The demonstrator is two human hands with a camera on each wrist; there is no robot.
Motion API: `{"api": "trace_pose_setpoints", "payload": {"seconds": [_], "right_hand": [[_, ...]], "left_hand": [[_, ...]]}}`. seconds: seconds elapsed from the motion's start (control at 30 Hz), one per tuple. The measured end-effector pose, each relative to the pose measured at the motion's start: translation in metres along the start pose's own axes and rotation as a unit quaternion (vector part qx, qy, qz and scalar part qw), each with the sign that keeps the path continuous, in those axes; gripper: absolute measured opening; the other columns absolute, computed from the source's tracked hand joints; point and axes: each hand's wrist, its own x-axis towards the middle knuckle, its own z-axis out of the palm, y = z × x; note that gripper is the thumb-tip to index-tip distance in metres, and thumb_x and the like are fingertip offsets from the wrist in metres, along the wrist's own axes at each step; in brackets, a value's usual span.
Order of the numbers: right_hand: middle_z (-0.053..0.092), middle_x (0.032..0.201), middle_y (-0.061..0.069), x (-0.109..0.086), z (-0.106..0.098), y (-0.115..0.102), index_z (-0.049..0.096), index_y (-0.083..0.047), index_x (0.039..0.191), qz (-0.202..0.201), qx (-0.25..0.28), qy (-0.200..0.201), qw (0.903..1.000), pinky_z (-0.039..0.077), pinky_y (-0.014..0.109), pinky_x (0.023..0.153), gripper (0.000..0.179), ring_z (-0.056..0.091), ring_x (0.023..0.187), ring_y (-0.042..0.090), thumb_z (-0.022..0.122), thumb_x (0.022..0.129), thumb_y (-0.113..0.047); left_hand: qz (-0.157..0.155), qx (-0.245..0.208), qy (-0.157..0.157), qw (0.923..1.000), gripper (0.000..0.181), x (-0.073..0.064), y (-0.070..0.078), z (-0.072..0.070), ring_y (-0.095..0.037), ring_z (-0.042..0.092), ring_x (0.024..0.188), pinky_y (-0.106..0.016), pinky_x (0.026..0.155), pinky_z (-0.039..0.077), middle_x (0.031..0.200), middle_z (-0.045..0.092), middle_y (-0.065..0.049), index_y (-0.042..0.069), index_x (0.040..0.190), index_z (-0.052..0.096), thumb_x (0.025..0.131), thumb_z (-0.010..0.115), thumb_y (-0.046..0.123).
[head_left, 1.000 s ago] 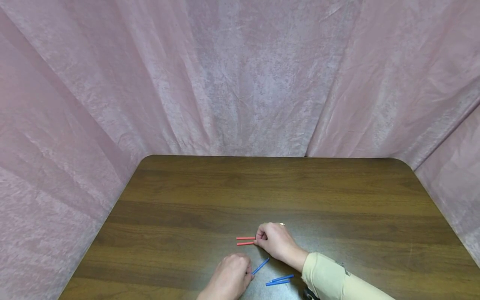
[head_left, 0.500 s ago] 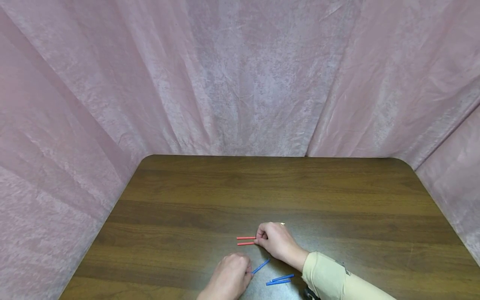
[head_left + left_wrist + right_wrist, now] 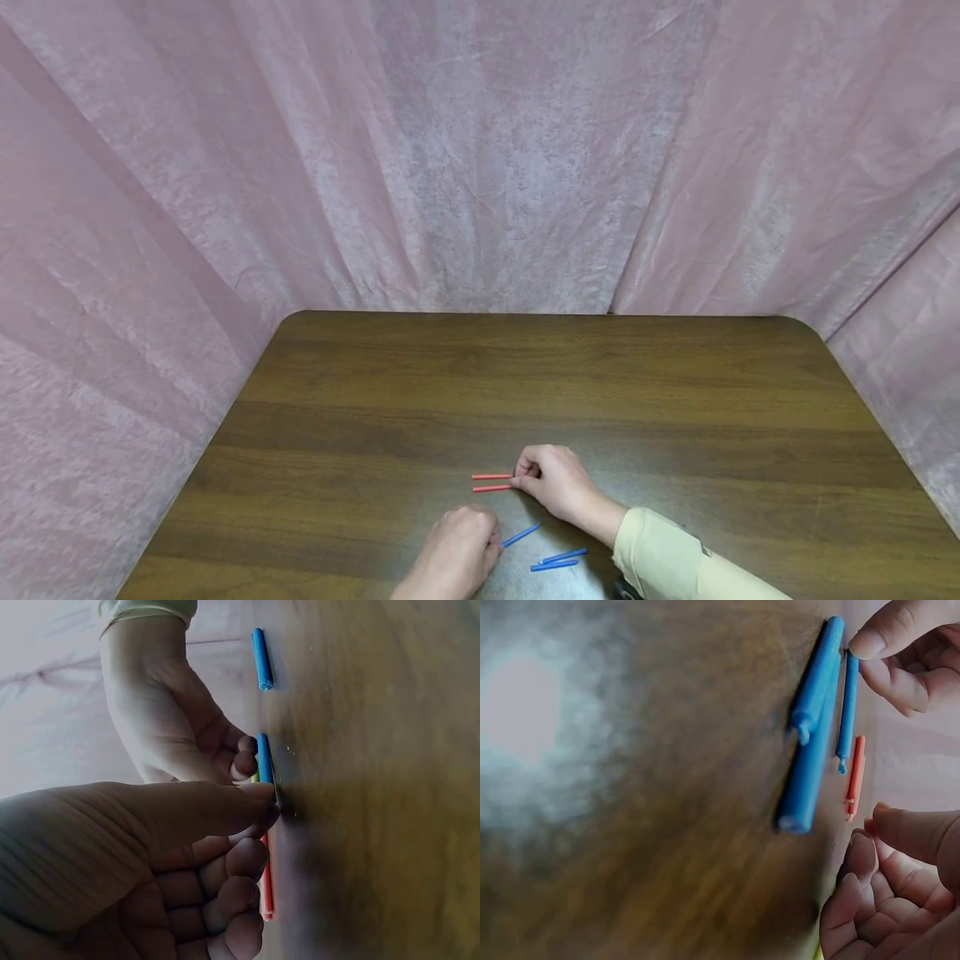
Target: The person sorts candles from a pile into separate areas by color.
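Low in the head view, my left hand (image 3: 456, 550) pinches one end of a blue candle (image 3: 521, 534) between thumb and index finger; the right wrist view shows this candle (image 3: 847, 712) with its wick end free. My right hand (image 3: 561, 483) has its fingertips right at the wick ends of two red candles (image 3: 491, 477), which lie side by side. In the right wrist view its thumb and index tip meet beside the red candles (image 3: 857, 769); I cannot tell whether they hold one. Two more blue candles (image 3: 558, 560) lie together between my hands, nearer me.
Everything lies on a brown wood-grain table (image 3: 360, 400) with rounded far corners. Pink velvet-like curtains (image 3: 480, 158) hang along its back and sides. A sliver of something yellow (image 3: 255, 778) shows by the right fingers in the left wrist view.
The blue candle in my left hand has turned to lie flatter, its free end slightly nearer me. My right hand has drawn a little to the right, so slightly more of the red candles shows.
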Motion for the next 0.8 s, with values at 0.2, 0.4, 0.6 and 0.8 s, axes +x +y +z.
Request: {"api": "trace_pose_setpoints", "payload": {"seconds": [0.2, 0.4, 0.6, 0.8], "right_hand": [[0.054, 0.064, -0.016, -0.006, -0.007, 0.002, 0.061, -0.019, 0.069, 0.01, 0.026, 0.001, 0.9996, 0.04, 0.023, 0.059, 0.02, 0.045, 0.059, -0.003, 0.077, 0.079, -0.014], [0.054, 0.064, -0.014, -0.012, -0.014, 0.004, 0.062, -0.018, 0.069, 0.029, 0.053, -0.001, 0.9982, 0.04, 0.022, 0.059, 0.019, 0.045, 0.059, -0.003, 0.076, 0.08, -0.012], [0.056, 0.066, -0.015, -0.017, -0.018, 0.004, 0.063, -0.018, 0.071, 0.034, 0.062, 0.003, 0.9975, 0.041, 0.021, 0.06, 0.018, 0.047, 0.06, -0.002, 0.076, 0.081, -0.012], [0.057, 0.067, -0.015, -0.023, -0.02, 0.007, 0.064, -0.018, 0.072, 0.037, 0.076, 0.005, 0.9964, 0.04, 0.022, 0.06, 0.016, 0.046, 0.061, -0.002, 0.076, 0.081, -0.014]], "left_hand": [[0.004, -0.002, 0.0, 1.0, 0.031, 0.001, 0.0, -0.002, -0.002, 0.038, 0.05, -0.019, 0.048, 0.03, 0.056, 0.039, 0.015, 0.021, 0.055, 0.048, 0.069, 0.07, 0.005], [0.008, -0.006, 0.004, 0.9999, 0.031, 0.002, -0.001, -0.002, -0.002, 0.037, 0.05, -0.018, 0.047, 0.03, 0.055, 0.038, 0.015, 0.021, 0.054, 0.048, 0.068, 0.07, 0.005], [0.009, -0.006, 0.004, 0.9999, 0.03, 0.002, -0.002, -0.002, -0.002, 0.038, 0.049, -0.019, 0.046, 0.03, 0.054, 0.039, 0.015, 0.022, 0.054, 0.048, 0.07, 0.07, 0.007], [0.005, -0.016, 0.015, 0.9997, 0.029, 0.002, -0.001, -0.001, -0.003, 0.038, 0.047, -0.02, 0.046, 0.032, 0.052, 0.04, 0.015, 0.021, 0.054, 0.05, 0.07, 0.07, 0.008]]}}
